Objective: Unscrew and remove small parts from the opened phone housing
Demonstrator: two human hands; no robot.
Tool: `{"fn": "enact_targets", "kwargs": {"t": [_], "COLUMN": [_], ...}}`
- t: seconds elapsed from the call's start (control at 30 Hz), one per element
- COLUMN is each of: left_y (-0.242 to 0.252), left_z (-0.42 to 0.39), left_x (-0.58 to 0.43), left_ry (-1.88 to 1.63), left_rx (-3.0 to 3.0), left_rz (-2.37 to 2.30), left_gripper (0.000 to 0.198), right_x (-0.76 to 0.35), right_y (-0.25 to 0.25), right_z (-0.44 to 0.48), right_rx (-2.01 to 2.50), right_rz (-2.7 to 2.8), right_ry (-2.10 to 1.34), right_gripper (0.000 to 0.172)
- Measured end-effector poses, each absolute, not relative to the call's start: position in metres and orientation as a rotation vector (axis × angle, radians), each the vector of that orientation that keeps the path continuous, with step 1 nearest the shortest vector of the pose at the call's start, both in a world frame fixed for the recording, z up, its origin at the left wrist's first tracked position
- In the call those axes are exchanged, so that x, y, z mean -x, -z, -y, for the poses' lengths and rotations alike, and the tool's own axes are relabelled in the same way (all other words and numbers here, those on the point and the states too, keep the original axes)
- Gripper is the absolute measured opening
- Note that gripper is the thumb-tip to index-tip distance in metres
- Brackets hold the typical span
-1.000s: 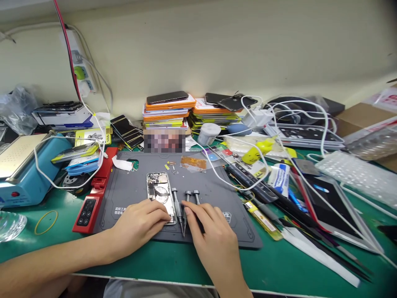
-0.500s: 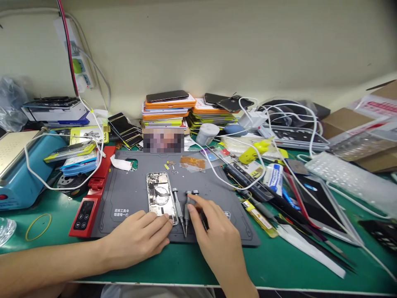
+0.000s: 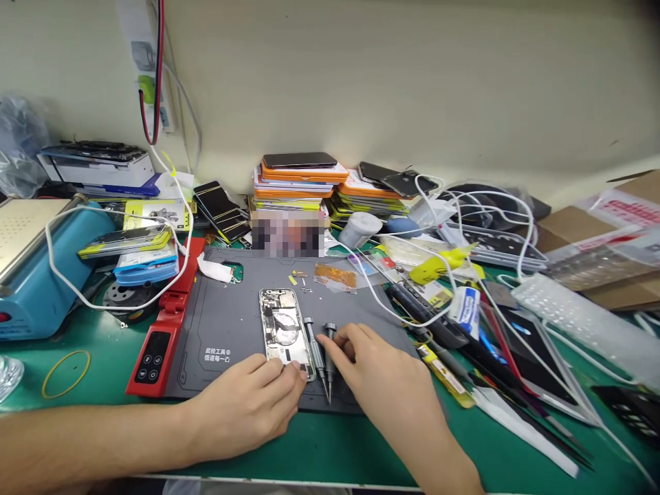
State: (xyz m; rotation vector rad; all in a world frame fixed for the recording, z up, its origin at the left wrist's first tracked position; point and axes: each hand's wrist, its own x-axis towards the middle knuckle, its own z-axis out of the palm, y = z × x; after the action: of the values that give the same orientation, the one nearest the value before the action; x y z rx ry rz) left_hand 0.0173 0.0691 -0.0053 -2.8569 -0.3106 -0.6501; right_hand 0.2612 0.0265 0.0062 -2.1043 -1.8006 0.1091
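An opened phone (image 3: 287, 326) lies on the dark grey work mat (image 3: 242, 295), its inner parts showing. My left hand (image 3: 252, 399) is closed at the phone's lower edge, fingertips resting on it. Two grey precision screwdrivers lie side by side right of the phone, tips toward me: a near one (image 3: 317, 354) and a farther one (image 3: 331, 354). My right hand (image 3: 384, 368) is beside them, thumb tip close to the farther screwdriver. Its fingers are curled, and what they hold is hidden behind the hand.
A red device with buttons (image 3: 152, 357) borders the mat's left side. Small loose parts and an orange-brown strip (image 3: 335, 276) lie beyond the phone. Tweezers, tools and a white cable crowd the right. Stacked phone boxes (image 3: 302, 180) stand at the back.
The view has shifted, so the bench appears further right. My right hand has curled its fingers and moved right of the screwdrivers; a third screwdriver top no longer shows. My left hand stays on the phone.
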Motion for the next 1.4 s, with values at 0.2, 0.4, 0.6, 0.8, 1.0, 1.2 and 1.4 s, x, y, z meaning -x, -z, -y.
{"fn": "enact_targets", "kwargs": {"t": [0.2,0.4,0.6,0.8,1.0,1.2,1.4], "left_y": [0.000,-0.002,0.004,0.005,-0.002,-0.003,-0.002], "left_z": [-0.070,-0.070,-0.070,-0.071,-0.070,-0.068,-0.067], "left_x": [-0.014,-0.012,-0.014,-0.014,-0.010,-0.009,-0.010], "left_ry": [0.661,0.633,0.756,0.760,0.624,0.572,0.529], "left_rx": [2.803,2.820,2.795,2.860,2.960,2.962,2.959], "left_rz": [0.305,0.229,0.239,0.280,0.328,0.332,0.364], "left_gripper": [0.032,0.037,0.032,0.037,0.045,0.041,0.042], "right_x": [-0.265,-0.271,-0.284,-0.279,-0.254,-0.235,-0.235], "right_y": [-0.022,-0.032,-0.049,-0.062,-0.043,-0.019,-0.010], "right_z": [-0.038,-0.042,-0.045,-0.060,-0.075,-0.077,-0.071], "right_rx": [2.095,1.955,1.618,1.232,1.096,1.066,1.132], "right_rz": [1.779,1.710,1.512,1.322,1.391,1.486,1.627], "right_ry": [-0.480,-0.791,-1.158,-1.103,-1.108,-1.185,-1.137], "right_gripper": [0.031,0.034,0.048,0.041,0.025,0.018,0.021]}}
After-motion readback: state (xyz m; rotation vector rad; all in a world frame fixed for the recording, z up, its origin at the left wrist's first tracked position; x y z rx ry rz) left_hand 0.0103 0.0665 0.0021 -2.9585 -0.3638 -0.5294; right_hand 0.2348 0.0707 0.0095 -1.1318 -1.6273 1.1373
